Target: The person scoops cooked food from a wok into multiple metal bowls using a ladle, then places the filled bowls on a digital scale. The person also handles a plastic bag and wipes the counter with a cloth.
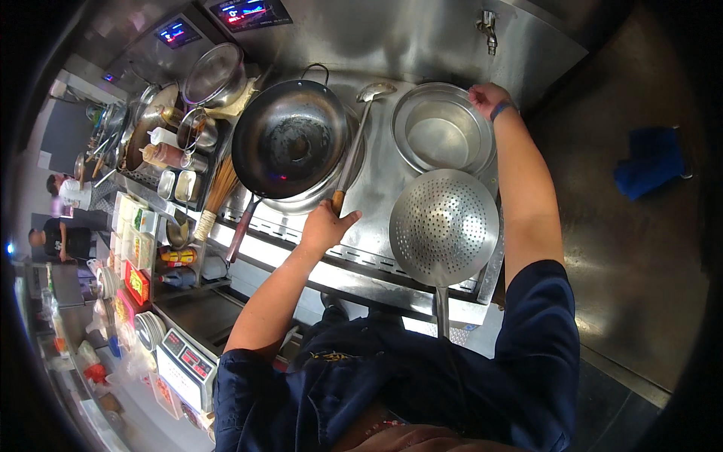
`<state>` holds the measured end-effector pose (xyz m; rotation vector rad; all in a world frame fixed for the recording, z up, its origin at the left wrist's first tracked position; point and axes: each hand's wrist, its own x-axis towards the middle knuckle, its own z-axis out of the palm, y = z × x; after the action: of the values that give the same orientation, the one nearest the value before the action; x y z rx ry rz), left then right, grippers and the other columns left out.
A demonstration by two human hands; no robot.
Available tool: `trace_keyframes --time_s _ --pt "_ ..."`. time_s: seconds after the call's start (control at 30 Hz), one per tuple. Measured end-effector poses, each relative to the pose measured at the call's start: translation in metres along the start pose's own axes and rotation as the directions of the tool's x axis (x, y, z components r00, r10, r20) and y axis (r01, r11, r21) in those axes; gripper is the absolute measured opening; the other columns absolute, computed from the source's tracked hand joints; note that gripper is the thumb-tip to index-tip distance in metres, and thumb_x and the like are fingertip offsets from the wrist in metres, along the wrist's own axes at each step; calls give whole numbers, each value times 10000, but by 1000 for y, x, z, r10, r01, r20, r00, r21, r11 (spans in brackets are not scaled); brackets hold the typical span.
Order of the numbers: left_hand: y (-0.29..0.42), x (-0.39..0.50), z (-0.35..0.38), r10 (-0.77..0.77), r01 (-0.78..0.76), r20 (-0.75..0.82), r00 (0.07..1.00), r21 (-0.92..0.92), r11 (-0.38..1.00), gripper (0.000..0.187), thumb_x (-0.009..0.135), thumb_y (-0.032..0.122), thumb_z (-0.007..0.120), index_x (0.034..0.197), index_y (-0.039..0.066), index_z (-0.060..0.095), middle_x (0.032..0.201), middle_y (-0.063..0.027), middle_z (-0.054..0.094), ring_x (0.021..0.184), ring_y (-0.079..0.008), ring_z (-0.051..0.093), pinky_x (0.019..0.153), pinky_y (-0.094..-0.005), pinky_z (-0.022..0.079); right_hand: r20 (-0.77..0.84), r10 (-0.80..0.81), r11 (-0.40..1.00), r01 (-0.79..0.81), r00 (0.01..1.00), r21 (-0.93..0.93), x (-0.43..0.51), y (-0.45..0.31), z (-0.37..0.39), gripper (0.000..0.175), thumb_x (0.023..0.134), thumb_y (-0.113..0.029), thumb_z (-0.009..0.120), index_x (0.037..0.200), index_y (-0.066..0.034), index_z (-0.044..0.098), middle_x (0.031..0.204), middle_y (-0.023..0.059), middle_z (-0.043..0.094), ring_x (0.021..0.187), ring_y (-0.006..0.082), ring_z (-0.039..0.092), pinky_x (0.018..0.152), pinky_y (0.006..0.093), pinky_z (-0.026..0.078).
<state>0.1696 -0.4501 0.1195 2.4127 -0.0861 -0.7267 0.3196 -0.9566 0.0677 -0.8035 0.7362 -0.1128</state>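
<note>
My left hand (329,227) is at the wooden end of the handle of a steel wok ladle (354,148), its thumb spread to the side; whether the fingers close round it is unclear. The ladle's bowl points to the back of the steel cooktop. Left of it a dark wok (291,138) sits on a round burner ring. My right hand (489,100), with a band on the wrist, is at the right rim of a round steel basin (443,129), fingers curled; its grip is unclear. A perforated steel strainer (444,226) lies in front of the basin.
A tap (487,33) juts from the back wall. A bamboo brush (217,189), squeeze bottles (164,152) and a steel pot (213,76) stand left of the wok. A scale (186,364) and food containers are at lower left. Two people are far left. A blue cloth (649,161) hangs at right.
</note>
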Motion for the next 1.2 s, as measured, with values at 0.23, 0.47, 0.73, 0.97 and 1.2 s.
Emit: trace_keyframes --time_s 0.23,0.47,0.73,0.97,1.2 --pt "-26 8 10 161 -149 -109 981 105 983 594 803 474 792 858 -71 561 569 -101 601 444 -181 611 478 -300 510 -93 -145 964 119 985 -238 -34 -4 21 115 890 34 628 996 75 609 871 179 662 726 224 683 626 259 614" --pt "2 -6 -1 36 -28 43 998 -185 982 548 812 416 795 972 -55 565 599 -104 595 424 -160 569 438 -284 479 181 -50 765 154 982 -626 -2 14 -51 218 972 -150 534 1042 32 632 894 159 684 765 277 692 677 361 607" --pt "20 -69 10 284 -250 -140 949 216 944 584 801 337 768 1135 -56 495 778 -260 668 750 -443 668 678 -482 542 383 340 730 16 859 -684 -252 159 64 728 855 -595 681 1275 -17 544 1133 166 659 1036 243 662 934 383 534" --pt "44 -93 35 459 -471 102 882 172 865 867 754 382 759 1324 -155 387 939 -309 669 877 -424 684 776 -439 554 172 -75 969 113 982 -220 -335 235 60 164 908 -193 703 986 -75 619 911 41 663 888 128 629 760 288 460" --pt "-29 -92 -11 470 -342 264 842 -412 845 956 844 445 754 1502 -29 247 1374 -248 512 1025 -260 652 846 -349 537 -103 -112 993 107 988 -54 -365 217 30 107 962 -106 574 1018 -79 487 762 29 505 576 123 479 463 283 400"
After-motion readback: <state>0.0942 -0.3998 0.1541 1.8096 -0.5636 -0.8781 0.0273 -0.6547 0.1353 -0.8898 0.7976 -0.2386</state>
